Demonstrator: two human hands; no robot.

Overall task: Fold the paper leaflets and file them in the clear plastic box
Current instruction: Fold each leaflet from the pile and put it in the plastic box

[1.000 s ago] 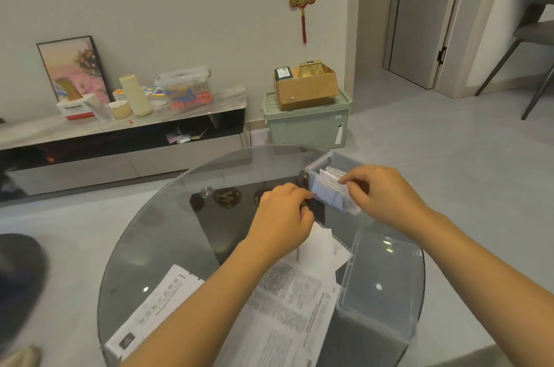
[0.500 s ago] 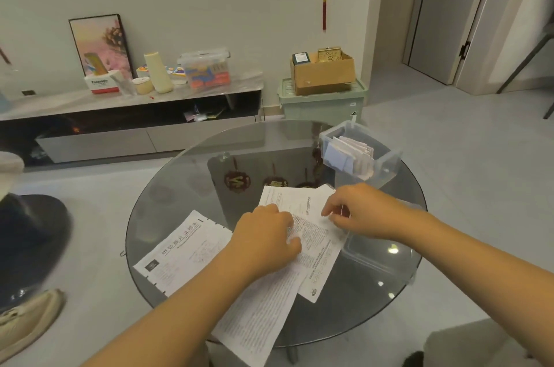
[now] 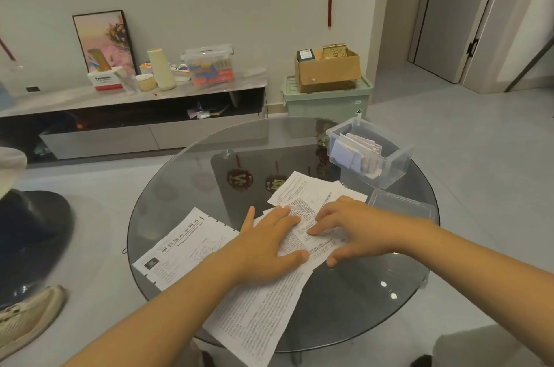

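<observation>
Several printed paper leaflets lie unfolded on the round glass table (image 3: 186, 186). My left hand (image 3: 269, 243) lies flat with spread fingers on the top leaflet (image 3: 302, 210). My right hand (image 3: 356, 228) rests beside it, fingertips touching the same sheet. A long leaflet (image 3: 263, 306) runs under my hands toward me, and another leaflet (image 3: 183, 246) lies to the left. The clear plastic box (image 3: 395, 162) stands at the table's far right with several folded leaflets (image 3: 356, 153) upright inside.
The box's clear lid (image 3: 401, 204) lies flat just right of my right hand. A low TV cabinet (image 3: 135, 114) and a green crate (image 3: 326, 102) with a cardboard box stand behind the table. A shoe (image 3: 27, 315) and a dark stool base (image 3: 33, 234) are at left.
My hands left the clear box, where they had been tucking in a folded leaflet, and came down onto the flat leaflets. The view dropped toward the table.
</observation>
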